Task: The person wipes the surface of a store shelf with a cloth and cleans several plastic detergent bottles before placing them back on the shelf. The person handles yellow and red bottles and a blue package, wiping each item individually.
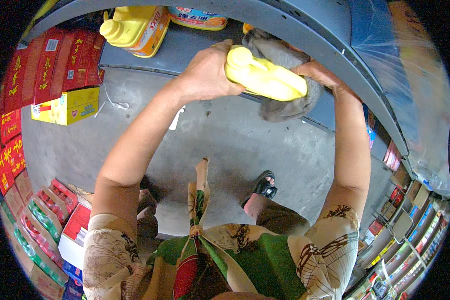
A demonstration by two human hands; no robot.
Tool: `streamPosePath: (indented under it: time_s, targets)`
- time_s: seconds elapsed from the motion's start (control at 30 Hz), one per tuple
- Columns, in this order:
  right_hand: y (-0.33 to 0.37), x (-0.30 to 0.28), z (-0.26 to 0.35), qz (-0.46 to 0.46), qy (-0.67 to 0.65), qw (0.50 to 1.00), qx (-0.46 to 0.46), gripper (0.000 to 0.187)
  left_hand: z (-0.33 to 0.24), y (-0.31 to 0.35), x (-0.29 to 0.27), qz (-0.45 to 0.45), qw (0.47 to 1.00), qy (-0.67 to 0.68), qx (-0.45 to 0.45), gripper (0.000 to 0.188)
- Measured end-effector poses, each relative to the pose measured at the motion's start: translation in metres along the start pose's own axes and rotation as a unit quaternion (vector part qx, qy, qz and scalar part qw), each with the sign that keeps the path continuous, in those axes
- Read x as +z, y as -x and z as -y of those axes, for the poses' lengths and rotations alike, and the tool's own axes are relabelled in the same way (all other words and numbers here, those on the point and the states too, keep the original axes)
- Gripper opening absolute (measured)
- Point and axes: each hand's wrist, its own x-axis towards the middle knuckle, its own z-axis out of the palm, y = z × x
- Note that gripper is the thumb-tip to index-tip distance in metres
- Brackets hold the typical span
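Note:
Between my hands a yellow plastic jug with a round yellow cap is tilted in front of a dark grey shelf. My left hand is closed round its cap end. My right hand grips a grey cloth, which is pressed against the jug's far side and hangs below it; part of that hand's fingers is hidden by the cloth and jug. On the shelf to the left stands a second yellow jug with an orange label. Beside it is a detergent bottle with a blue and orange label.
A curved grey shelf edge passes above my right forearm. Red cartons and a yellow box are stacked at left, with bottle packs lower down. Stocked shelves line the right. Plastic-wrapped goods stand at upper right.

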Motion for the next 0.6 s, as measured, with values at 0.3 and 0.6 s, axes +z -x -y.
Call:
streamPosePath:
  time_s: [0.3,0.6]
  targets:
    - [-0.014,0.034,0.026,0.030,0.178,0.984,0.007,0.040,0.005,-0.017,0.009,0.011,0.998,0.058,0.014,0.077]
    - [0.014,0.022,0.038,0.090,0.101,0.991,0.007,0.042,0.003,-0.022,0.004,0.048,0.998,0.026,0.039,0.071]
